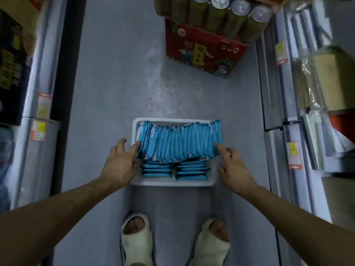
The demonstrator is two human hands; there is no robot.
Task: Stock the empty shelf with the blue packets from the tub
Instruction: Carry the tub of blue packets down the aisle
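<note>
Standing on edge in a tight row, the glossy blue packets [180, 143] fill the far half of a shallow white plastic tub [172, 182], which sits on the grey floor [119, 83] at the centre of view. Toward 6 o'clock inside the tub, two short stacks of flat packets [156, 169] lie side by side.

The left hand [119, 162], at 9 o'clock of the row, has its fingers spread and nearly straight, with the fingertips touching the endmost packets. The right hand [235, 169], at 3 o'clock, lays a straight index finger against the last packet there; its other fingers are loosely curled and hold nothing.

At 6 o'clock stand two feet in white open-toed slippers [136, 239]. At 12 to 1 o'clock, well apart from the tub, a red printed cardboard box [201, 50] carries tall wrapped cans with silver lids [240, 18]. Grey shelf edges [276, 93] with yellow-and-red price tags [38, 129] run along 9 and 3 o'clock, hemming in the aisle.
</note>
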